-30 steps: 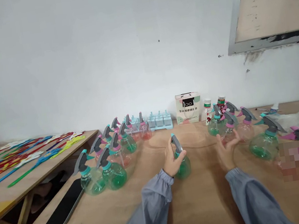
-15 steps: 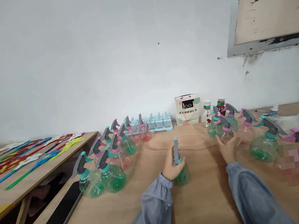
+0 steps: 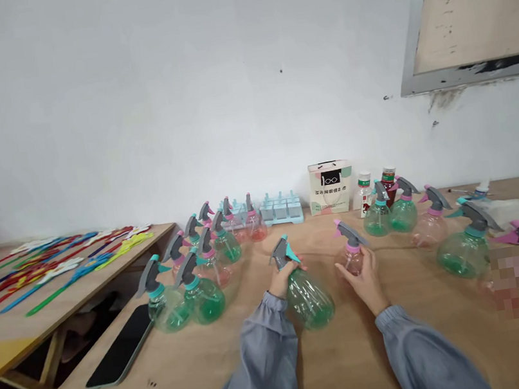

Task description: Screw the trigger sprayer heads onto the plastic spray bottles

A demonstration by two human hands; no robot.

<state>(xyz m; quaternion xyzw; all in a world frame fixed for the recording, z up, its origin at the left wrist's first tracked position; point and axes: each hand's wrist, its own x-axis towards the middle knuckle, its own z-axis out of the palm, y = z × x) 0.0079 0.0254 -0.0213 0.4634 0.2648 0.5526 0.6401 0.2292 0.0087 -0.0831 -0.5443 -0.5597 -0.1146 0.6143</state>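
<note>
My left hand (image 3: 279,280) is closed round the neck of a green spray bottle (image 3: 308,296) with a grey and teal trigger head, held tilted over the wooden table (image 3: 341,351). My right hand (image 3: 363,276) grips a pink spray bottle (image 3: 351,257) with a grey and pink head, just right of the green one. Both sleeves are grey-blue.
A cluster of green and pink spray bottles (image 3: 190,289) stands at the left, another group (image 3: 409,214) at the right. A black phone (image 3: 120,354) lies near the left edge. Blue moulds (image 3: 281,209), a small box (image 3: 330,186) and small bottles (image 3: 364,192) sit by the wall. Coloured sticks (image 3: 47,272) cover the side table.
My right hand took a pink bottle from the right group and brought it toward the middle. The green bottle in my left hand has tilted over from upright.
</note>
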